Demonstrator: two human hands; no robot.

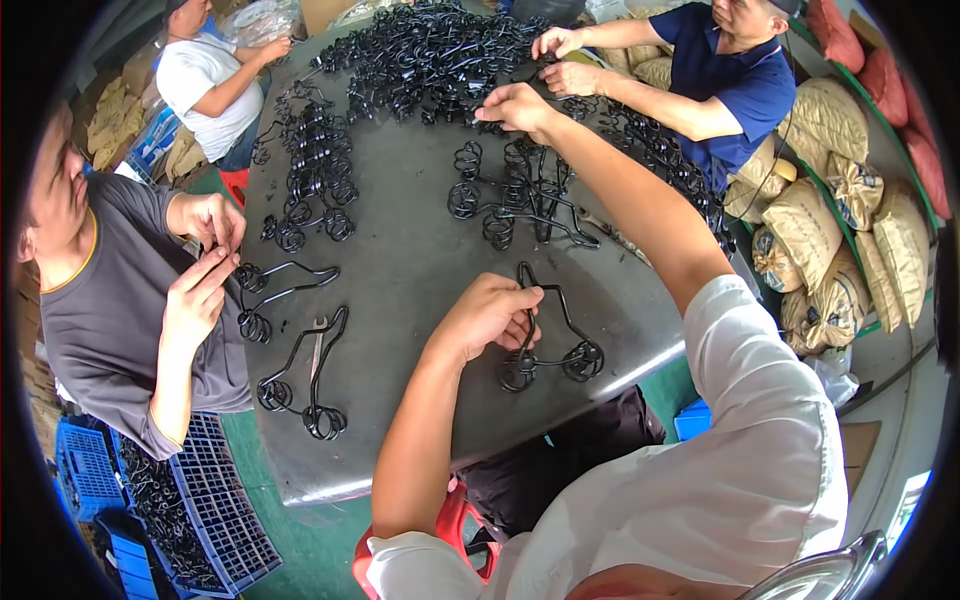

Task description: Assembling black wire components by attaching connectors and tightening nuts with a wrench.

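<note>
Close in front of me on the grey table (400, 240), my left hand (488, 318) is closed round one arm of a black double torsion spring (556, 300). The two coils of that spring point toward me, at the table's near side. My right hand (515, 106) is stretched far forward to the edge of a heap of small black bent-wire parts (430, 60). Its fingertips are pinched together, and what is between them is too small to make out. Several more black torsion springs (520, 195) stand bunched under my right forearm.
On the left lie a loose torsion spring (325, 420), a wrench (318, 345) and a row of stacked springs (315, 170). Co-workers sit at left, far left and far right. Blue crates (225, 500) stand at lower left, filled sacks (805, 230) at right.
</note>
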